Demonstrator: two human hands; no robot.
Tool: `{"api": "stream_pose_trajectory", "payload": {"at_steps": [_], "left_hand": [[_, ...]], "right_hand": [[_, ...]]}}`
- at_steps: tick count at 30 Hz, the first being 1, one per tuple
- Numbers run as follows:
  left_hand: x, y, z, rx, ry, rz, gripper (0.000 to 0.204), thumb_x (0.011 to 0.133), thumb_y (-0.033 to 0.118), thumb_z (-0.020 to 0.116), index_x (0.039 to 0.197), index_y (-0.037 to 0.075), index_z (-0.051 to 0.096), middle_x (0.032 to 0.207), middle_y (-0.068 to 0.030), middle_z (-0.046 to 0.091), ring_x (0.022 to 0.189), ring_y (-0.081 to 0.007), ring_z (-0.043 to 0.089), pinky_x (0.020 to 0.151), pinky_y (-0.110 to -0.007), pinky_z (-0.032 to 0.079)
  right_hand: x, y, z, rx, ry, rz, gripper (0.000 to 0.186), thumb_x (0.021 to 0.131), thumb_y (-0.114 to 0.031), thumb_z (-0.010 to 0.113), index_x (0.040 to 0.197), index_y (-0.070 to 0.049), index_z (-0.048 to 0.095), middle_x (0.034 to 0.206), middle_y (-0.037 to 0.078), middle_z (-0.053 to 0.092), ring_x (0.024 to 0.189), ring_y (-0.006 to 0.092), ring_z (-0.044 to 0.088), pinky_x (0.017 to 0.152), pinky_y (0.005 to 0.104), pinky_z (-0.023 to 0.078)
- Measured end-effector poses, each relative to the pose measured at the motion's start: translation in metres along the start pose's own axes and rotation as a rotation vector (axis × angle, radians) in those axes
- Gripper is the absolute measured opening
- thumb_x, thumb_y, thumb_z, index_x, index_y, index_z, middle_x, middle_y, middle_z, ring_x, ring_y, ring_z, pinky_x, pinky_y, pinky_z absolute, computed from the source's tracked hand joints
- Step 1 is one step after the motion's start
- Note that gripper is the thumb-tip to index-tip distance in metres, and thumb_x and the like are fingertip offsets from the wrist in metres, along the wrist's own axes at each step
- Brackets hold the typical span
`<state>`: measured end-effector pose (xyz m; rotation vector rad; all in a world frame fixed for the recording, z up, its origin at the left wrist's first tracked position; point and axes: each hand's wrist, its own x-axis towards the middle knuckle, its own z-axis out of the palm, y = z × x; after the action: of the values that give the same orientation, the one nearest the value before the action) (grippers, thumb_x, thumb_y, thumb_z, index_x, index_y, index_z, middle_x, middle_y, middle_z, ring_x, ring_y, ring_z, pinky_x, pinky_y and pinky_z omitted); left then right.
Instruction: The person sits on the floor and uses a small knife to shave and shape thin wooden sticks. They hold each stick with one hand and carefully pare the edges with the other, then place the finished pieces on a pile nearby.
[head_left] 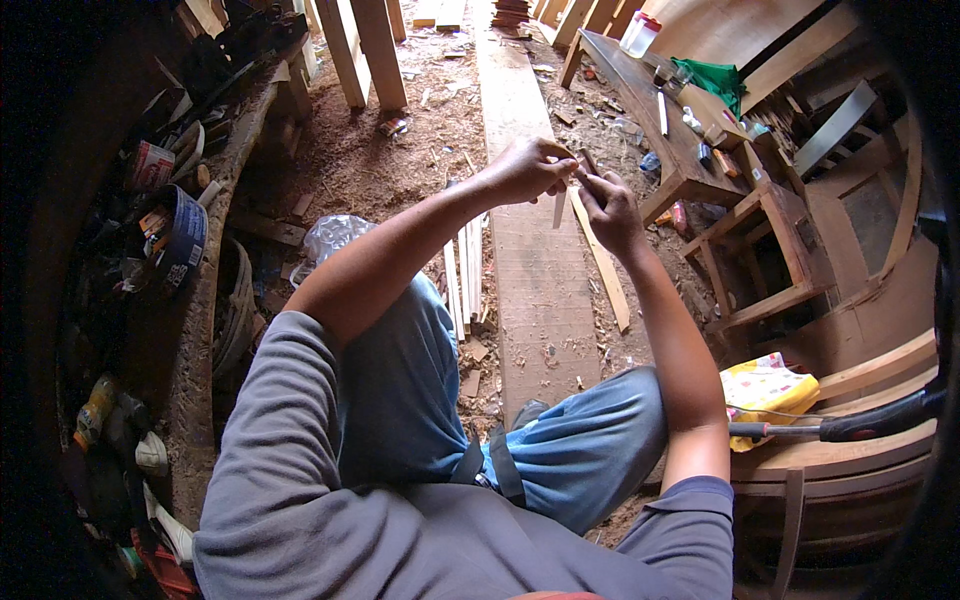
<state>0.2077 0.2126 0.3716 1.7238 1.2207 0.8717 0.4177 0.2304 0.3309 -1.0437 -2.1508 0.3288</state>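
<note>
My left hand is closed in a pinch, held out in front of me above a long wooden plank. A thin pale strip with a narrow end hangs down from its fingers; its kind is too small to make out. Just to the right, my right hand is closed around a short dark brown piece that points up and away. The two hands nearly meet, fingertips close together. What lies between the fingers is partly hidden.
The plank runs away from me across a floor of shavings. Narrow wood strips lie to its left. A cluttered bench stands left, a wooden table right. A yellow package sits on slatted wood.
</note>
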Motion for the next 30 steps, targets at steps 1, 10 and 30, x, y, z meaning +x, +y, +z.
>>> {"api": "stream_pose_trajectory", "payload": {"at_steps": [1,10,30], "left_hand": [[0.0,0.0,0.001,-0.005,0.002,-0.007,0.039,0.101,0.039,0.058,0.122,0.008,0.068,0.09,-0.0065,0.073,0.081,-0.012,0.069,0.059,-0.028,0.057],[0.002,-0.005,0.007,-0.101,0.068,0.081,0.035,0.1,0.033,0.058,0.116,0.005,0.071,0.079,-0.0061,0.072,0.07,-0.0092,0.067,0.055,-0.025,0.054],[0.007,0.002,0.008,0.033,0.455,0.5,0.046,0.106,0.042,0.045,0.096,0.002,0.066,0.077,-0.0112,0.066,0.069,-0.0194,0.065,0.063,-0.034,0.052]], "right_hand": [[0.001,0.0,0.0,0.03,0.006,-0.019,0.033,0.093,-0.013,0.062,0.124,-0.003,0.067,0.096,0.019,0.062,0.087,0.0295,0.063,0.079,0.0381,0.05],[-0.004,0.003,0.005,-0.016,-0.056,0.02,0.032,0.093,-0.013,0.062,0.121,-0.001,0.068,0.096,0.019,0.063,0.089,0.0301,0.063,0.08,0.0397,0.049],[0.003,-0.026,0.011,0.088,-0.035,-0.083,0.027,0.091,-0.013,0.064,0.115,-0.003,0.071,0.091,0.019,0.066,0.081,0.0292,0.064,0.075,0.0389,0.051]]}}
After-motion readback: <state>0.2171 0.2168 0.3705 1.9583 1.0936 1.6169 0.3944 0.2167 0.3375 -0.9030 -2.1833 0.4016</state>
